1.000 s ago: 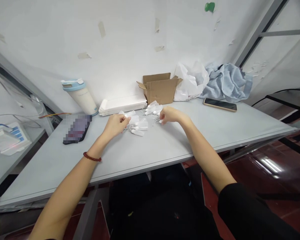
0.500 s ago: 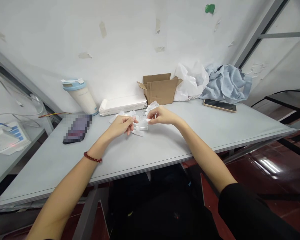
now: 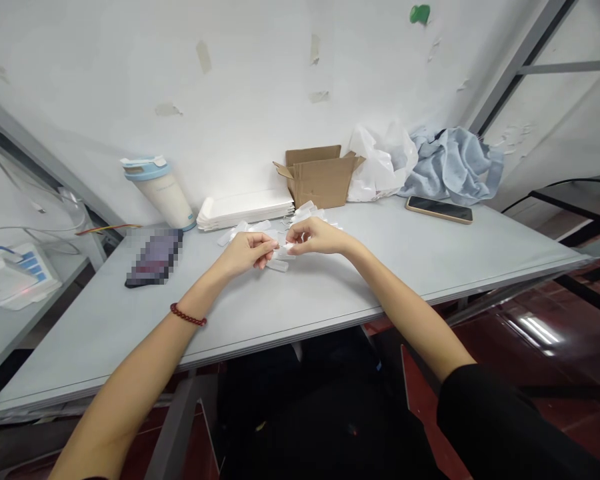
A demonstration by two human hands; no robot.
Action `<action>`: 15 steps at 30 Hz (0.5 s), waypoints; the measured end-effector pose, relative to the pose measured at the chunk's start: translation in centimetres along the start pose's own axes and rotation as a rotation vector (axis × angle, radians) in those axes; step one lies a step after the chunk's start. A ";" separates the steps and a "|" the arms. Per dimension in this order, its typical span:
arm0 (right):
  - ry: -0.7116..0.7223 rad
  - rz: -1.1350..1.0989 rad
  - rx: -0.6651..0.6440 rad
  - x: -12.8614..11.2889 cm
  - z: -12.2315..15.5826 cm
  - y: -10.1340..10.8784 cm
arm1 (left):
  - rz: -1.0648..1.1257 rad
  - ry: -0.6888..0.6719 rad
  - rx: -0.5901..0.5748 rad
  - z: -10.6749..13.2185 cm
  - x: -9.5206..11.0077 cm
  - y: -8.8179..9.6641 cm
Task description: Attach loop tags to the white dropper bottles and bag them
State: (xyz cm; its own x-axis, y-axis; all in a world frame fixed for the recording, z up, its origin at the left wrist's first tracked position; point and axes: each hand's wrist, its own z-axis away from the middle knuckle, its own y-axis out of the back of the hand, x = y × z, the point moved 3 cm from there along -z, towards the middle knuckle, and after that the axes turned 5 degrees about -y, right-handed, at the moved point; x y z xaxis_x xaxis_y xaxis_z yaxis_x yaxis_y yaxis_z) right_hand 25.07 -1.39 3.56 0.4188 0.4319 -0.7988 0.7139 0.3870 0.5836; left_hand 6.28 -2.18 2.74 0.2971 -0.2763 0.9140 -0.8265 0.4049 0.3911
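My left hand (image 3: 249,252) is closed in a pinch, thumb against fingers; what sits between the fingertips is too small to make out. Close beside it, my right hand (image 3: 313,236) pinches a small white plastic piece (image 3: 286,247), its tip almost meeting the left fingertips. Under and around both hands lie several small translucent plastic pieces (image 3: 277,265), some of them partly covered by the fingers. More of these clear pieces (image 3: 306,209) are heaped behind my right hand, in front of the cardboard box.
Along the wall stand a tumbler (image 3: 163,193), a stack of white flat packs (image 3: 245,208), an open cardboard box (image 3: 323,179), a white plastic bag (image 3: 380,163) and a blue cloth (image 3: 455,163). A phone (image 3: 439,209) lies right; a blurred dark item (image 3: 155,257) lies left.
My hands have come closer together: the right moved slightly left with the white piece, and the left fingers closed into a tighter pinch.
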 end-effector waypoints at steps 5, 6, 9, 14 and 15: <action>-0.017 -0.029 -0.017 -0.3 0.1 -0.1 | 0.050 0.022 0.008 0.0 0.2 -0.1; -0.021 -0.029 -0.018 -0.3 0.1 -0.1 | 0.061 0.026 0.009 0.0 0.2 -0.2; -0.030 -0.030 -0.025 -0.5 0.2 -0.1 | 0.108 0.030 0.008 0.1 0.1 -0.2; -0.030 -0.036 -0.024 -0.6 0.2 -0.1 | 0.162 0.042 0.000 0.1 -0.1 -0.3; -0.032 -0.038 -0.022 -0.6 0.2 0.0 | 0.169 0.046 0.003 0.1 -0.1 -0.3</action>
State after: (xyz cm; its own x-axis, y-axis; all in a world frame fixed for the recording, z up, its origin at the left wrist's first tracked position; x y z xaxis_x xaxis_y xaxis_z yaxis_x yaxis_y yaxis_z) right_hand 24.88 -1.84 4.01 0.4094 0.3904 -0.8246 0.7175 0.4205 0.5553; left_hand 6.41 -2.36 2.55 0.1754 -0.1647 0.9706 -0.8678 0.4397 0.2314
